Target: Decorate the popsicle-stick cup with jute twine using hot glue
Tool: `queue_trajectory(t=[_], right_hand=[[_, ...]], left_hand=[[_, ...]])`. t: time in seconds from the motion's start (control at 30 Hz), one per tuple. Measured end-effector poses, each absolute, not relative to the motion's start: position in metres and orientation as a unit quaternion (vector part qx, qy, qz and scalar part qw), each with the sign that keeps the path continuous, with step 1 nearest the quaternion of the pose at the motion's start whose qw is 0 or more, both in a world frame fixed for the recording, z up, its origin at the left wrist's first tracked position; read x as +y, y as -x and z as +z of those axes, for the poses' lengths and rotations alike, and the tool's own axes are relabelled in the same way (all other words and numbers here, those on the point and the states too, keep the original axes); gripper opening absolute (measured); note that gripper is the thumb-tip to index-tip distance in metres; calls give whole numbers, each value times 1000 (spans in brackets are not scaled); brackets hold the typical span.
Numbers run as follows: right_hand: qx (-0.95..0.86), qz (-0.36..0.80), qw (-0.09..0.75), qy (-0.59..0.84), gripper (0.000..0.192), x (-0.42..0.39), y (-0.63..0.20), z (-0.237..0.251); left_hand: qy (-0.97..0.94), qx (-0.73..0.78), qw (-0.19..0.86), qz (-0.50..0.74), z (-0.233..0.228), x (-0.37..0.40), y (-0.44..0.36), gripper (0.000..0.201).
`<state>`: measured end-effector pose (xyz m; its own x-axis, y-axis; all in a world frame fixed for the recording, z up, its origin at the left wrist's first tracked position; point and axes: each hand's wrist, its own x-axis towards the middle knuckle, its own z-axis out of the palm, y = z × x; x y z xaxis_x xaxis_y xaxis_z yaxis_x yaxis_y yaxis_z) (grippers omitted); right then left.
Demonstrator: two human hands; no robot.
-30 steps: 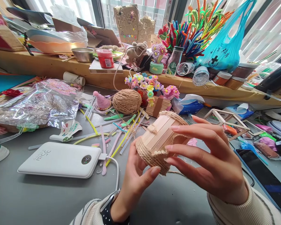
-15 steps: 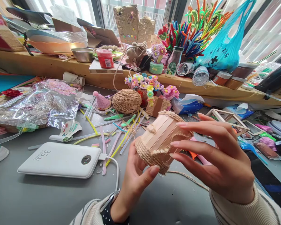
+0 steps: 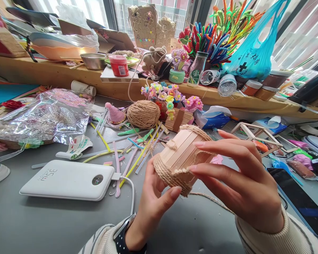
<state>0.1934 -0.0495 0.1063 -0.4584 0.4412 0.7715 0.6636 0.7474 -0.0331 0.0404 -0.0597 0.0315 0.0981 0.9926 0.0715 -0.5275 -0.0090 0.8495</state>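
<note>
My left hand (image 3: 156, 204) is wrapped round a small barrel-shaped holder (image 3: 180, 150) of flat wooden sticks, held tilted above the table. Jute twine (image 3: 172, 178) is coiled around its lower end, and another band rings the upper rim. A small twine loop sticks out from the sticks. Fingertips of my right hand (image 3: 238, 180) press together on a strand of twine at the holder's right side, with the index finger resting on the wood. The thumb tip is mostly hidden. A loose length of twine (image 3: 212, 200) runs from below the holder to beneath my right hand.
A white power bank (image 3: 66, 180) with a cable lies at the left. Behind the holder are a ball of twine (image 3: 143, 114), glue sticks and pipe cleaners. A phone (image 3: 296, 201) and wooden frames (image 3: 257, 135) lie at the right. A cluttered ledge (image 3: 116, 78) runs along the back.
My right hand has moved slightly left and down, and its fingertips have come together on the twine. The left hand and holder have barely moved.
</note>
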Motion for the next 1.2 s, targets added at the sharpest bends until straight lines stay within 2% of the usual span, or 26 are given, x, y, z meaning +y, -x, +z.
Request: queue_trajectory(t=[0.37, 1.2], right_hand=[[-840, -147, 400, 336, 10, -49, -193, 106], [-841, -154, 394, 339, 16, -49, -193, 104]], left_hand=[[-384, 317, 629, 597, 33, -60, -41, 66], [-379, 317, 628, 601, 34, -60, -41, 66]])
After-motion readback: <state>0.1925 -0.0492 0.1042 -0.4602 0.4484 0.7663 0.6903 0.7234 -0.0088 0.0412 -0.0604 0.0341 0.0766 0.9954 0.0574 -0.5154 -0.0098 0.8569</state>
